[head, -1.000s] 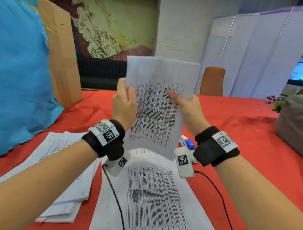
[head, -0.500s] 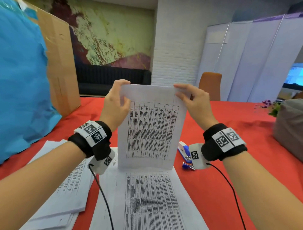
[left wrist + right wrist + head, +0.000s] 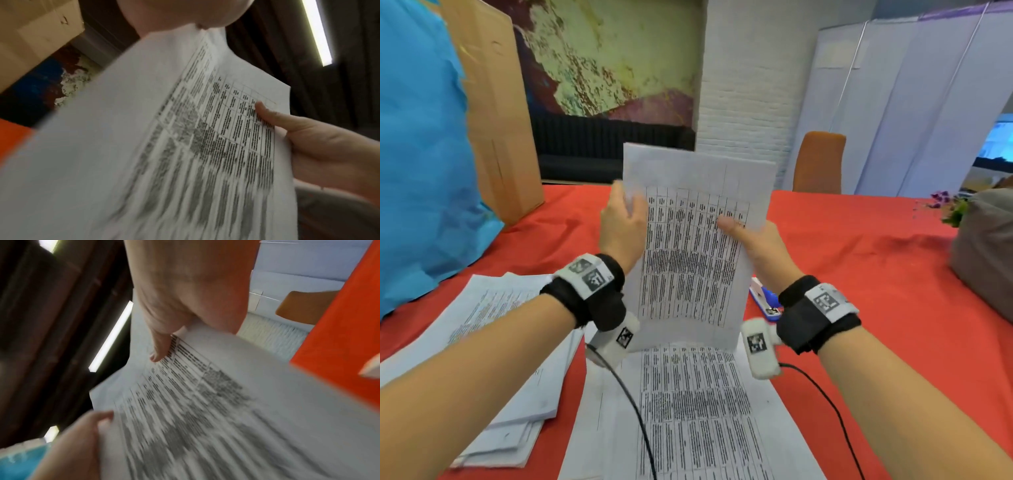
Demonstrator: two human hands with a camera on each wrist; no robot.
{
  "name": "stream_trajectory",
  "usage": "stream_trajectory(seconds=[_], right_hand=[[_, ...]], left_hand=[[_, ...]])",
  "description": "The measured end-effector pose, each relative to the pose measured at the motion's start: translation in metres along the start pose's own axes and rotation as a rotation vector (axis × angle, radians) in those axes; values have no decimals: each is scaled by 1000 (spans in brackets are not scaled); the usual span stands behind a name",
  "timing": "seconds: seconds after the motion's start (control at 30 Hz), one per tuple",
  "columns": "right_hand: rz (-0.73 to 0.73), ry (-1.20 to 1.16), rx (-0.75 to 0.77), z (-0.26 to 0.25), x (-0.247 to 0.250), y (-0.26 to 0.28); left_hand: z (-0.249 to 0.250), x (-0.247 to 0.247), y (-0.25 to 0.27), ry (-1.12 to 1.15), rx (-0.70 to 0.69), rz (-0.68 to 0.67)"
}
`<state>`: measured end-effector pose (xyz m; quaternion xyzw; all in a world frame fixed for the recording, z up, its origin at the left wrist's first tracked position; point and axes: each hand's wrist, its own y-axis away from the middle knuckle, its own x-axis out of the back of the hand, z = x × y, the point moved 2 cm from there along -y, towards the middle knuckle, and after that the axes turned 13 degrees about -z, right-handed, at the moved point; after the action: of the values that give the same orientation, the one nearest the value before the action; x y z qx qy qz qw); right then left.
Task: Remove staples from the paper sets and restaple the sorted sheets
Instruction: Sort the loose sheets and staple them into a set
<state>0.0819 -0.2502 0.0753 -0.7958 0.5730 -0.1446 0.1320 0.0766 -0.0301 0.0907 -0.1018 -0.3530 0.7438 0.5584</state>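
I hold a printed paper set [image 3: 688, 246] upright above the red table, its bottom edge near the sheet below. My left hand [image 3: 624, 226] grips its left edge and my right hand [image 3: 750, 240] pinches its right edge, thumb on the printed face. The left wrist view shows the paper set [image 3: 185, 146] with the right hand [image 3: 304, 138] at its side; the right wrist view shows the paper set [image 3: 205, 402] under the right hand [image 3: 185, 308], with the left hand [image 3: 82, 434] at the lower left. A blue and white stapler [image 3: 765, 298] lies behind my right wrist. Another printed sheet [image 3: 695, 411] lies flat before me.
A pile of papers [image 3: 493, 342] lies at the left on the red tablecloth [image 3: 893, 274]. A cardboard box [image 3: 496, 113] and blue wrap [image 3: 421, 154] stand at the far left. A grey bag [image 3: 986, 250] with a small plant [image 3: 948, 205] sits at the right. An orange chair [image 3: 818, 162] stands behind the table.
The paper set rose again after being dropped onto the table on its bottom edge. Both hands slid from the top corners back down to its side edges.
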Motion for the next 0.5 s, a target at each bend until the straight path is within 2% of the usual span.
stream_trajectory(seconds=[0.07,0.13,0.17,0.23,0.27,0.3,0.37,0.43,0.5], right_hand=[[-162,138,-216,36,5,7],[-377,424,-470,61,17,4],[-387,559,-531,67,27,-2],[-157,731,-621,69,52,-16],[-54,808,-675,72,62,-19],[-24,904,-750,77,69,-19],[-126,1078,-953,90,74,-12],[-132,1195,-1013,101,75,-6],[-44,1206,-971,104,76,-9]], left_hand=[[-15,-3,13,-106,79,-75],[-18,4,9,-154,99,-36],[-14,11,3,-180,96,3],[-8,24,-10,-246,81,15],[-7,27,-15,-276,80,-25],[-5,27,-15,-307,82,-89],[-5,22,-9,-346,98,-244],[-8,14,1,-350,122,-343],[-11,11,7,-311,136,-375]])
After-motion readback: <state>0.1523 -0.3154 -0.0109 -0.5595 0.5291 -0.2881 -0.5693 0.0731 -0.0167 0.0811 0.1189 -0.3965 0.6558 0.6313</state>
